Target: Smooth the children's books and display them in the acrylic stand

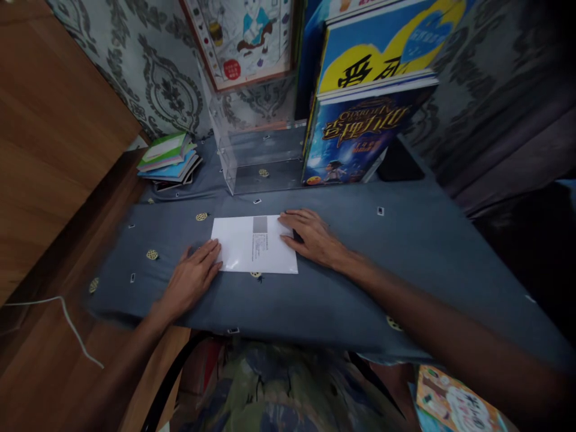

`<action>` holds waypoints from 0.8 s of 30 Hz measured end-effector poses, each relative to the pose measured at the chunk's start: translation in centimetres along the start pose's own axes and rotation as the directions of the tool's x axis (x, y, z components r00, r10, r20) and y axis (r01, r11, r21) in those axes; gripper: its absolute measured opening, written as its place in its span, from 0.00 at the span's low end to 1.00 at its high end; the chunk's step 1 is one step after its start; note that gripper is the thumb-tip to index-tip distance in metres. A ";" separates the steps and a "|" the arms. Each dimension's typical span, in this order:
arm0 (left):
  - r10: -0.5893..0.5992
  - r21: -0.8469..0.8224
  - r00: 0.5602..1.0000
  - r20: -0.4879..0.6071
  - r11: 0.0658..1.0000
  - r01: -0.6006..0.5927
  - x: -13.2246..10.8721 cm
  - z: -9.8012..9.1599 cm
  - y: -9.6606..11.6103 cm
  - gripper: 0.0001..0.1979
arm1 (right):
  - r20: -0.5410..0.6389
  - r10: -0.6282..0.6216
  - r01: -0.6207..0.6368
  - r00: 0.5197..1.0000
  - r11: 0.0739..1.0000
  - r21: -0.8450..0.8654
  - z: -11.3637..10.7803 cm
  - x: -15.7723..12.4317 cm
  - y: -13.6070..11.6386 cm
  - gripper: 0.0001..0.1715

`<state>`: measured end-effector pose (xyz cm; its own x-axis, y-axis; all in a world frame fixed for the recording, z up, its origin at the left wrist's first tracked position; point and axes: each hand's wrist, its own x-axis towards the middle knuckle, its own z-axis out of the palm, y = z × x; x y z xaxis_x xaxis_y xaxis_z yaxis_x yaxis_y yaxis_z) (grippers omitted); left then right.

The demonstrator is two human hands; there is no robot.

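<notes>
A white, glossy, flat rectangle (238, 246), like a thin booklet or card, lies on the grey cloth between my hands. It bears a grey printed square and small sideways lines of print; whether it has pages I cannot tell. My left hand (193, 277) rests at its left edge, fingers stretched out with the tips on it. At its upper right corner lies my right hand (310, 237), fingers extended and touching the white surface, thumb apart. Neither hand is wrapped round anything.
Behind stands a clear acrylic rack (229, 165) with upright books, a blue one (355, 141) in front. Several small books (168, 159) are stacked at the back left. A dark flat object (399, 161) lies at the back right. Another book (454, 402) shows below the table edge.
</notes>
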<state>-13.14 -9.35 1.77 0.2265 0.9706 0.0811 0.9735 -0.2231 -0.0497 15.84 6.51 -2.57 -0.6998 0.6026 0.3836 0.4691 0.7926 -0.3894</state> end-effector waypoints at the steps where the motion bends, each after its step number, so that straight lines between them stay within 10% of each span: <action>1: -0.023 0.011 1.000 0.020 1.000 0.023 0.6 -0.1 -0.4 0.23 | 0.000 -0.010 0.010 1.000 1.000 0.001 -0.1 0.0 -0.1 0.20; 10: -0.189 0.105 0.980 -0.063 0.975 0.195 3.6 0.4 0.0 0.21 | 0.081 -0.068 0.071 0.994 0.997 -0.034 -0.9 0.2 -0.7 0.19; 24: -0.072 -0.081 0.986 -0.148 0.995 0.061 0.1 1.8 11.1 0.22 | 0.095 -0.070 0.076 0.993 0.995 -0.067 -0.7 0.2 -0.7 0.19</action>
<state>-2.32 -11.54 -0.58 0.1573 0.9602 0.2309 0.9848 -0.1701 0.0364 15.76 6.18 -1.60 -0.7787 0.5342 0.3291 0.4491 0.8408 -0.3023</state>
